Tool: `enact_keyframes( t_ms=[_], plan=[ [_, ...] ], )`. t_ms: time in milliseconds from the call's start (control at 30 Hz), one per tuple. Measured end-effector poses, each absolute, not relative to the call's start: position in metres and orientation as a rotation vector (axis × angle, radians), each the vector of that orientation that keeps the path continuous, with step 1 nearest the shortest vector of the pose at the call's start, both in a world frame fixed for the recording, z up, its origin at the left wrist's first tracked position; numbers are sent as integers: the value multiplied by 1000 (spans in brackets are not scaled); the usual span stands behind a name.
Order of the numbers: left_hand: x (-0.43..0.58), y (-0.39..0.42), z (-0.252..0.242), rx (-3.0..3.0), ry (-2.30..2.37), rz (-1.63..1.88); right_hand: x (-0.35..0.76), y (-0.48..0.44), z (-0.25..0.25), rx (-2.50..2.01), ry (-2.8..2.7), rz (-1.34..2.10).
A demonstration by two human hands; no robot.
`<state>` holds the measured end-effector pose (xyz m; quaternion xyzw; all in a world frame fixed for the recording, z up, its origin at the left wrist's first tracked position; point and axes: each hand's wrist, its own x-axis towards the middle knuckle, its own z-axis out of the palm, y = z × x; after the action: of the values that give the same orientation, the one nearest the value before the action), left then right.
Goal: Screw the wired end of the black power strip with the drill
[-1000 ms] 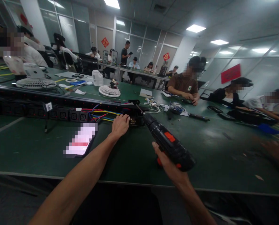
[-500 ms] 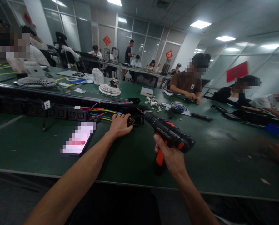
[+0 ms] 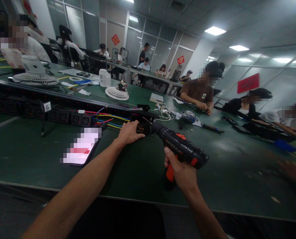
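Left hand (image 3: 129,132) lies over the left end of a small black block (image 3: 144,128) with brass-coloured contacts, fingers bent across its top and thumb along the near side; whether it pinches the block or only presses it, cannot tell. Block rests on the green table (image 3: 138,169), well in from the near edge, beside the ends of red, blue and yellow wires (image 3: 114,117) that run left to a row of black sockets (image 3: 63,116). Right hand (image 3: 185,169) is wrapped round the grip of a black and orange drill (image 3: 187,146), thumb forward; trigger finger mostly hidden. Drill leans inward, chuck just right of the block, its thin bit (image 3: 147,120) pointing away and left across the block's far right side; contact with a screw cannot be made out. Phone (image 3: 87,146), screen lit and blurred out, lies between the sockets and the table's near edge. White fan part (image 3: 116,94) and loose white cable (image 3: 166,114) sit farther in from that edge. Step in hand reads as steadying the block for drill work; next move seems to call for a firm left hold and the bit squared to its fastener.
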<state>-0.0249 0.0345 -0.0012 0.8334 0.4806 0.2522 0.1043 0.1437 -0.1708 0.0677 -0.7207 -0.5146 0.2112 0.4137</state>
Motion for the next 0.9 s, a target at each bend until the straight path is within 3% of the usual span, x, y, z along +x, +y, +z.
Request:
enact_keyframes(
  t_ms=[300,900],
  plan=[
    [-26,35,-4,2451,1414,778,145,-177,59,-1729,-1287,470],
    [-31,36,-6,2438,1334,784,151,-177,62,-1623,-1297,679]
  ],
)
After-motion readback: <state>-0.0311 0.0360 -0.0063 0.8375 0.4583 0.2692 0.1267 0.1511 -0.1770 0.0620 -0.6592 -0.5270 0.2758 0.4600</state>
